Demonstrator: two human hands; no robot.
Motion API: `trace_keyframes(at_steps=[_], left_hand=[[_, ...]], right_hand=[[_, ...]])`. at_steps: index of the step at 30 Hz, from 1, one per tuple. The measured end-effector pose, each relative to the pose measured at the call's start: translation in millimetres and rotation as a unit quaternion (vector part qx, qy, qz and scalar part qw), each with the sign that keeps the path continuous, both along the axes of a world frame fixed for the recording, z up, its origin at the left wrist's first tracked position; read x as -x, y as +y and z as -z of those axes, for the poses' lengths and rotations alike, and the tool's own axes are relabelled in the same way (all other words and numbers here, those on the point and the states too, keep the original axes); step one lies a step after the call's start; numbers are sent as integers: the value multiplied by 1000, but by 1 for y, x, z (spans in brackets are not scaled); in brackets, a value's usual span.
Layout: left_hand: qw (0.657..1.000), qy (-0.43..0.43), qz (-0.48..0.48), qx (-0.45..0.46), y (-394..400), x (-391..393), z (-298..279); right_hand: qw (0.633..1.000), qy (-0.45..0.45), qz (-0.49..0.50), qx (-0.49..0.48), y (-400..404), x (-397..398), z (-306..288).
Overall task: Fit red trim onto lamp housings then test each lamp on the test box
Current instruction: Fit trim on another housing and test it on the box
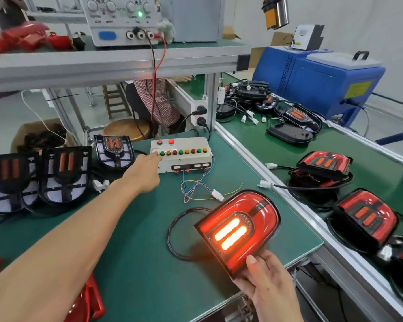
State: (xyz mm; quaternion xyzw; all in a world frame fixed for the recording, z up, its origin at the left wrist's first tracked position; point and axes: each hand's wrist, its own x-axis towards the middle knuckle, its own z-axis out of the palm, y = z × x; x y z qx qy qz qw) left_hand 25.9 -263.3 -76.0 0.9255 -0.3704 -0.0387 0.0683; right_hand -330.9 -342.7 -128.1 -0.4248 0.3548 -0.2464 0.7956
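My right hand grips the near corner of a lamp with red trim, tilted up off the green mat; its two centre bars glow orange. The lamp's black cable loops on the mat toward the white connector on the test box's coloured wires. My left hand reaches out to the white test box, a fingertip at the leftmost green button in its row of coloured buttons. Three untrimmed black housings lie at the left.
Several red-trimmed lamps lie on the conveyor belt at the right, with black housings behind them. A power supply and red trims sit on the upper shelf. Loose red trims lie at the bottom left. Another person sits behind the bench.
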Motion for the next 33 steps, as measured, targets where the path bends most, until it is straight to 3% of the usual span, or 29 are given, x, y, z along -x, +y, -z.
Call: trace_keyframes(at_steps=[16,21,33], left_hand=[[999,12,-17,42,-2,-8,0],[999,34,-30,6,-9,-9,1],[998,0,-45,-43,-22,-7,-3]], right_hand=[[999,-26,-5,-27,-2,-4,12],[999,-25,-3,-23,-2,-5,14],[999,-28,-1,-30,-3,-7,15]])
